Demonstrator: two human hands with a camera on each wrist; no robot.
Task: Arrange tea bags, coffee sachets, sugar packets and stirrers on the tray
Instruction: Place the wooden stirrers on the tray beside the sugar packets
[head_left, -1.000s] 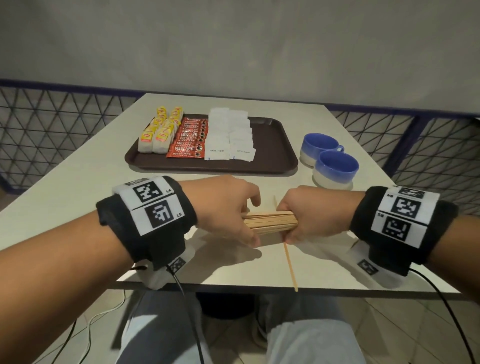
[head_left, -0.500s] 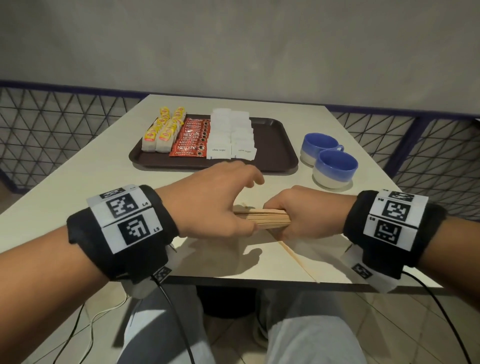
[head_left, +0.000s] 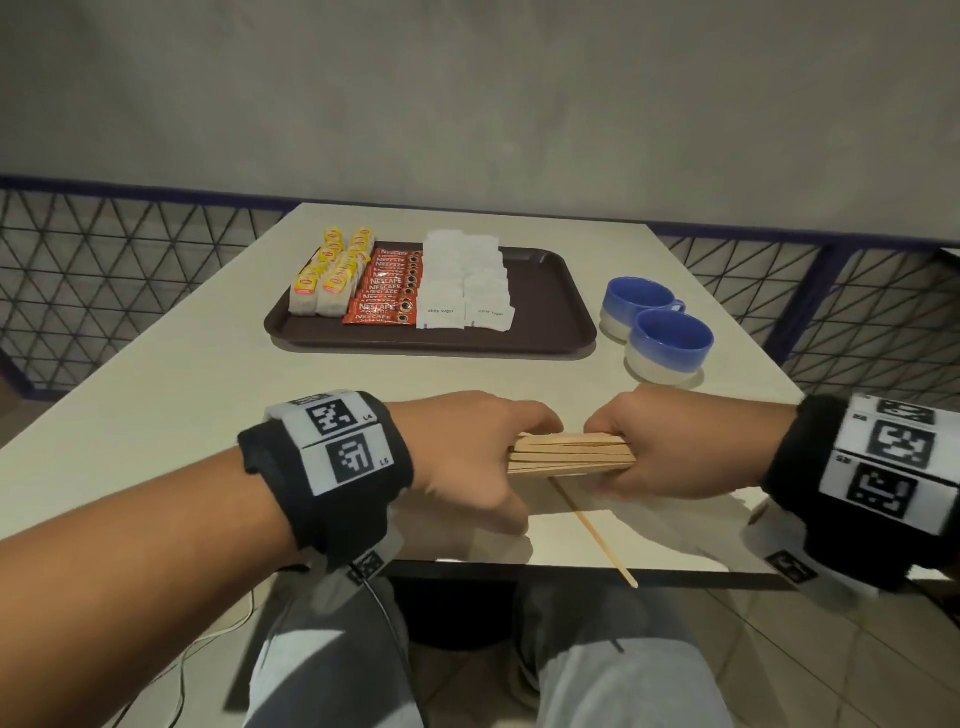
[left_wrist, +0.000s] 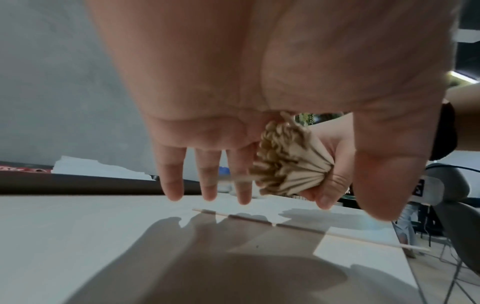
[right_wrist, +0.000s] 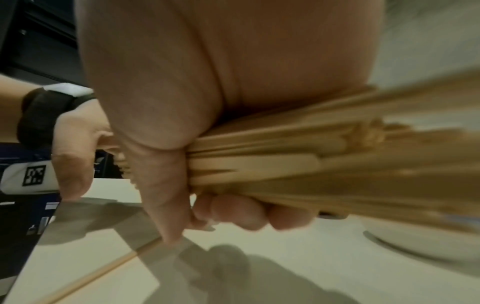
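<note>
At the near table edge a single loose stirrer (head_left: 592, 530) lies on the table (head_left: 182, 415), running diagonally with its end past the edge. Just above it, the right hand (head_left: 670, 447) is clenched around one end of a bundle of wooden stirrers (head_left: 571, 454), fingers curled under it, while the left hand (head_left: 467, 457) has its fingers straight and spread, its palm set against the bundle's opposite end. Farther back, the brown tray (head_left: 550, 332) carries tea bags (head_left: 327, 280), coffee sachets (head_left: 387, 291) and sugar packets (head_left: 462, 280) in rows, with two blue cups (head_left: 660, 332) beside it to the right.
</note>
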